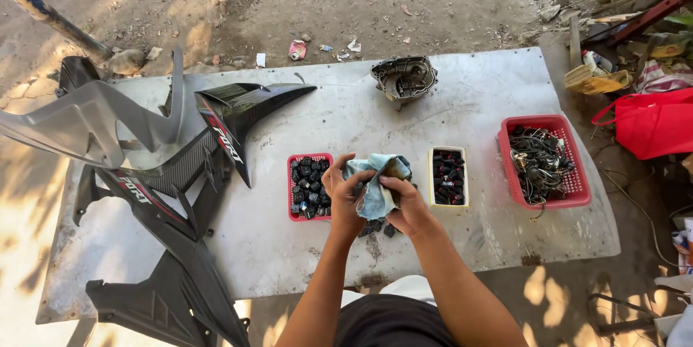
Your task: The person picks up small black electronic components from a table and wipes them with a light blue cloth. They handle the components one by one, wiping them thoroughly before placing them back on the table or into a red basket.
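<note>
Right now both hands meet over the middle of the grey metal table (462,102), the left hand (345,195) and the right hand (406,206) each closed on a crumpled light-blue cloth (375,188), with whatever small part may sit inside it hidden by the folds. Done well, the wiping wants one hand as a steady anchor while the other works the cloth round, turning to a cleaner patch as the grime builds. That cloth looks soft, creased and smudged dark in places. A few small black parts (379,230) lie loose at six o'clock of the hands. At nine o'clock sits a small red tray (292,167) of black parts, at three o'clock a cream tray (432,174) of similar ones, and farther that way a red basket (577,195) of tangled wires. Black fairing panels (180,246) spread at eight o'clock, and a metal engine cover (404,76) rests at twelve.
</note>
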